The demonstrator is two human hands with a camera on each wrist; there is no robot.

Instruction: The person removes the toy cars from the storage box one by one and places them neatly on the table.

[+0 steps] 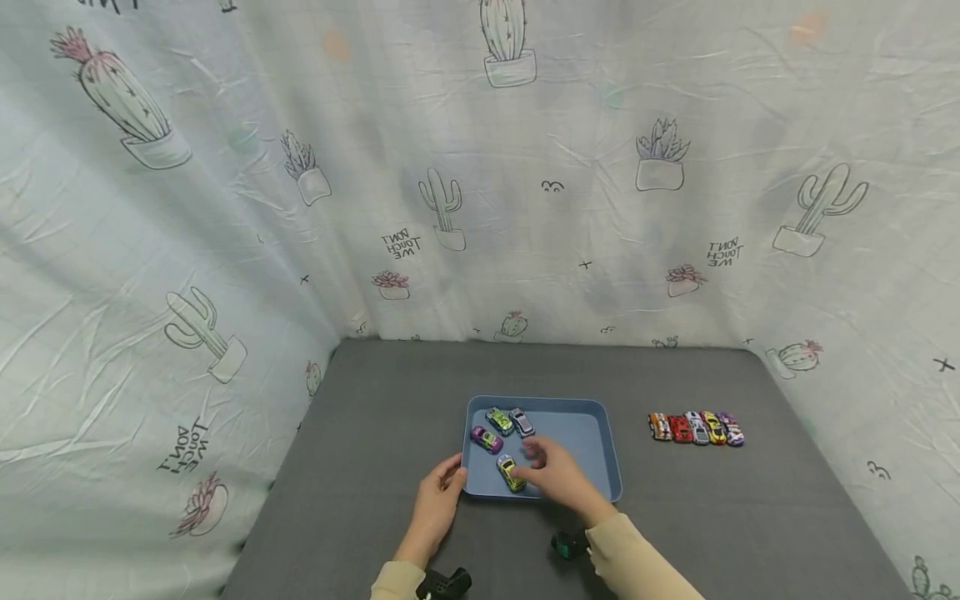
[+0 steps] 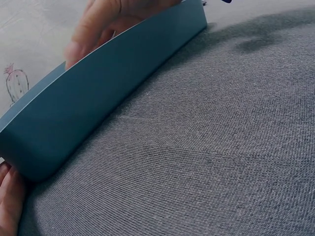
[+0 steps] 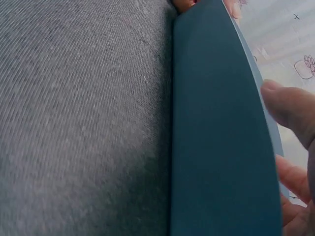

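Note:
In a blue tray (image 1: 573, 446) lie a yellow-green car (image 1: 511, 472), a purple car (image 1: 486, 439), a green car (image 1: 499, 422) and a silver-grey car (image 1: 522, 422). My right hand (image 1: 558, 475) is over the tray, its thumb tip at the yellow-green car and a gap between thumb and fingers; whether it touches the car I cannot tell. My left hand (image 1: 437, 504) rests against the tray's front left corner, fingers relaxed. The left wrist view shows its fingers (image 2: 11, 201) beside the tray wall (image 2: 93, 93); the right wrist view shows the right thumb (image 3: 290, 108) above the rim.
Several toy cars (image 1: 697, 428) stand side by side on the grey cloth (image 1: 397, 383) right of the tray. A curtain (image 1: 555, 233) printed with cacti hangs behind and beside the table. Black wrist devices (image 1: 444, 583) show near both sleeves.

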